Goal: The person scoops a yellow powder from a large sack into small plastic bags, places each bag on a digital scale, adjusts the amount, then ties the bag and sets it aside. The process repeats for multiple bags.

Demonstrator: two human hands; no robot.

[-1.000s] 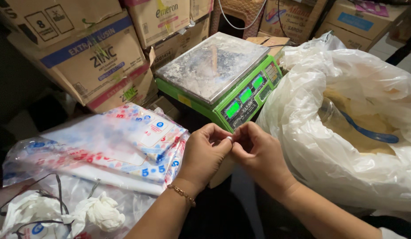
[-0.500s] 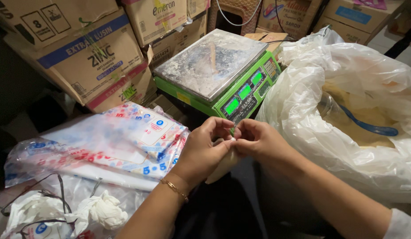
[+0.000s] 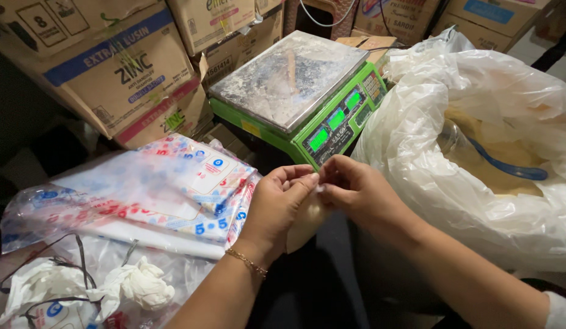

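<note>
Both hands met just in front of the scale, fingertips pinched together on the neck of one small clear bag (image 3: 304, 222) filled with pale powder. The left hand (image 3: 280, 204) closed its thumb and fingers on the bag's top from the left, a thin gold bracelet (image 3: 246, 263) on its wrist. The right hand (image 3: 356, 192) gripped the same top from the right, its fingers narrow and curled, so that the two hands touched at the fingertips. The filled part of the bag hung below the left palm, half hidden by it.

Behind the hands stood one green weighing scale (image 3: 307, 97) with a dusty steel pan and three lit green displays on its front. To the right lay one large white plastic sack (image 3: 478, 183), open at the top, with yellowish powder inside and one scoop with a blue handle (image 3: 508, 170) lying in it. To the left lay one stack of flat printed plastic bags (image 3: 173, 189) in red, blue and white. Near the lower left corner sat more clear plastic with crumpled white wads (image 3: 137, 283). At least five cardboard boxes (image 3: 112, 67) were piled behind the scale.
</note>
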